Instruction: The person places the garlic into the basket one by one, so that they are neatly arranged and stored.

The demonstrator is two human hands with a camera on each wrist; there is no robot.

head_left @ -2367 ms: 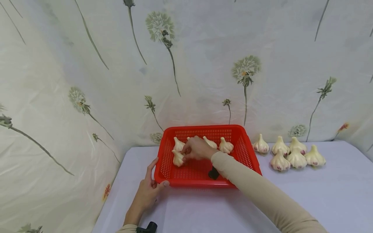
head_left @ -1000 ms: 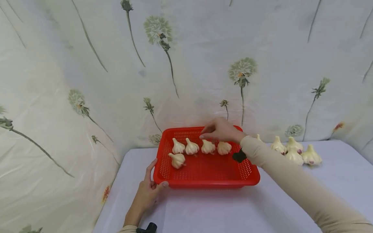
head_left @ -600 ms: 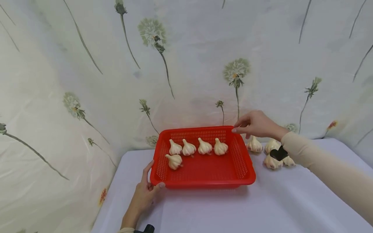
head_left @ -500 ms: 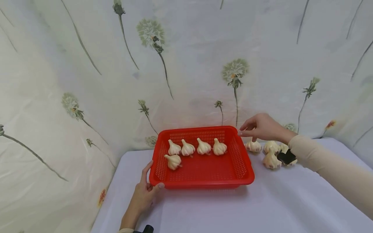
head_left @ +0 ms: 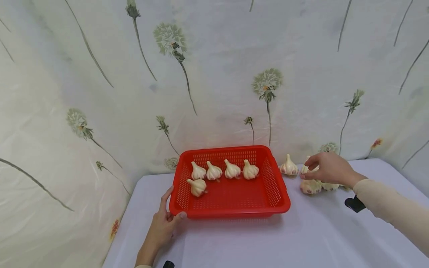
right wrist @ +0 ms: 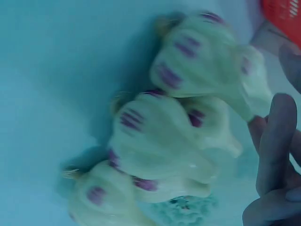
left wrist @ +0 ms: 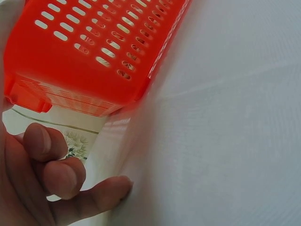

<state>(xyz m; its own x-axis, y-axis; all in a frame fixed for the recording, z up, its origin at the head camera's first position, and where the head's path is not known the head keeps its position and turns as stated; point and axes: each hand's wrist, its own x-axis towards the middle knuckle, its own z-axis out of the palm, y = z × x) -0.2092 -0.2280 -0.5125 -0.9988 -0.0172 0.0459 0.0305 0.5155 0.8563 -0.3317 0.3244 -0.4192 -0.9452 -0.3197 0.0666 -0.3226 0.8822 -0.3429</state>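
A red plastic basket (head_left: 234, 213) with slotted walls stands on the table, holding several garlic bulbs (head_left: 232, 170). Four sides of it show, and my left hand (head_left: 160, 227) holds its near left corner, thumb at the front rim and index finger along the left side. In the left wrist view the other fingers (left wrist: 66, 176) curl below the basket wall. My right hand (head_left: 330, 168) is over a cluster of garlic bulbs (head_left: 311, 187) right of the basket, thumb and fingers apart. The right wrist view has its fingertips (right wrist: 282, 113) beside the stem of the nearest bulb (right wrist: 197, 61).
One garlic bulb (head_left: 289, 166) sits between the basket's right side and the cluster. A pale cloth (head_left: 234, 245) covers the table. Behind it hangs a curtain (head_left: 214, 93) printed with dandelions, which also runs along the left side.
My right hand has left a bulb at the left of the basket, risen over the basket and moved right to the cluster outside. My left hand has stayed at the basket's corner.
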